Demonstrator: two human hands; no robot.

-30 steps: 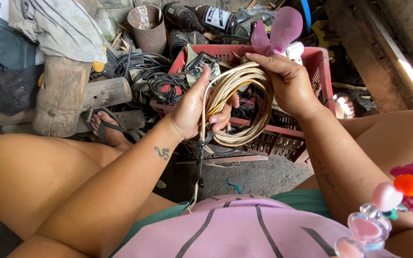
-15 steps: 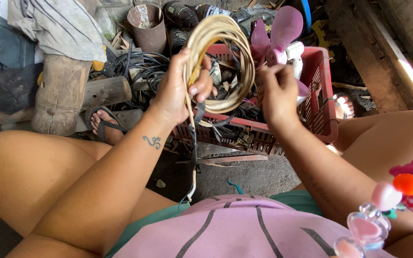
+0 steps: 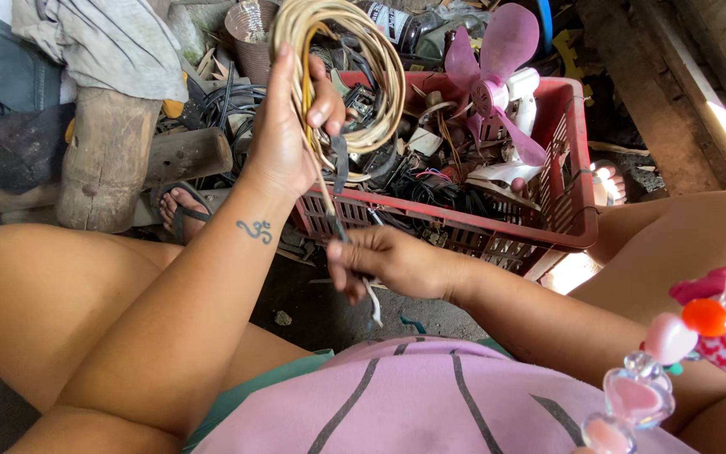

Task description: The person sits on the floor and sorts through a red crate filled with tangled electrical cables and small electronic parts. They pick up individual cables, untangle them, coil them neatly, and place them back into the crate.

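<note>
My left hand (image 3: 289,126) is raised and grips a coil of pale yellowish wire (image 3: 367,50), held upright over the left end of a red plastic crate (image 3: 569,168). A loose tail of the wire hangs down from the coil. My right hand (image 3: 388,262) is lower, in front of the crate, pinching that hanging tail (image 3: 371,303) between its fingers. The crate holds tangled wires, small electrical parts and a pink fan blade on a white motor (image 3: 497,88).
A thick wooden log (image 3: 107,155) and planks lie at the left beside black cables (image 3: 228,105) and cloth. A rusty can (image 3: 249,34) stands behind. My sandalled foot (image 3: 180,210) rests by the log. A wooden beam (image 3: 674,76) runs along the right.
My left hand lifted the wire coil up and left, out of the crate. My right hand let go of the coil, dropped down in front of the crate and took the hanging tail.
</note>
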